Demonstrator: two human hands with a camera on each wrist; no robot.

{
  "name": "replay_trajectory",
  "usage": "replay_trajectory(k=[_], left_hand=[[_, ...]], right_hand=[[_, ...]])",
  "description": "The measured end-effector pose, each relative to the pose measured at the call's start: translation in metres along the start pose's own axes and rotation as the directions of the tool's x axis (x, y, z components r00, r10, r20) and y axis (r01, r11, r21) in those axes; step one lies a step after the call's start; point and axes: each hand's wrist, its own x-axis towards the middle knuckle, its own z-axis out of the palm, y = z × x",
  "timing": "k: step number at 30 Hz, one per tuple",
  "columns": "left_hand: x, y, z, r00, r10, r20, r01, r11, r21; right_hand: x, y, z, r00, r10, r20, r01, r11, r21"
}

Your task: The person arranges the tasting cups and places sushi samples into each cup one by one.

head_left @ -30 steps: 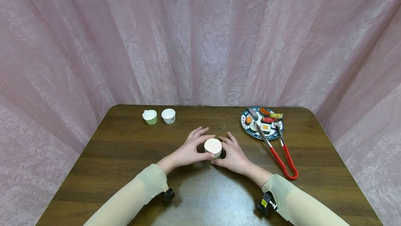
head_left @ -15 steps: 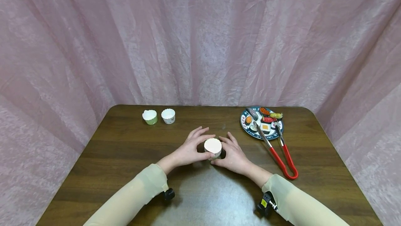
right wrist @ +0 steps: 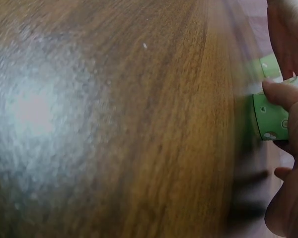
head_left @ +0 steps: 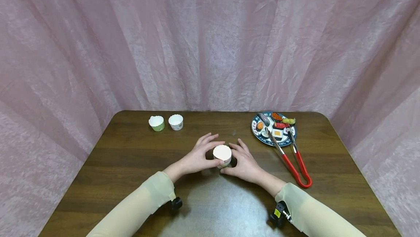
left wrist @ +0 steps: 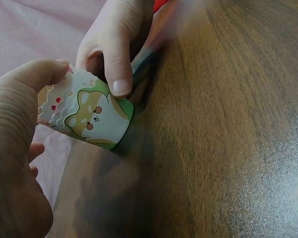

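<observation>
Head view: your left hand (head_left: 199, 157) and right hand (head_left: 244, 163) hold the stacked paper cups (head_left: 225, 163) between thumbs and fingers at mid-table (head_left: 210, 197) — the left wrist view shows layered scalloped rims. Farther left stand a green cup (head_left: 157, 125) and a patterned cup (head_left: 176, 125), both white inside; at right, a plate (head_left: 255, 131) bears sushi pieces (head_left: 277, 133) and tongs (head_left: 290, 165).
</observation>
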Motion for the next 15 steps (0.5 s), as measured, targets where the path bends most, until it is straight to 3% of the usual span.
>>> replay_trajectory(k=[15], left_hand=[[-0.0006, -0.0012, -0.0009, 1.000, 0.004, 0.028, -0.003, 0.999, -0.036]], right_hand=[[-0.0044, 0.0079, -0.0087, 0.994, -0.105, 0.007, 0.102, 0.977, 0.189]])
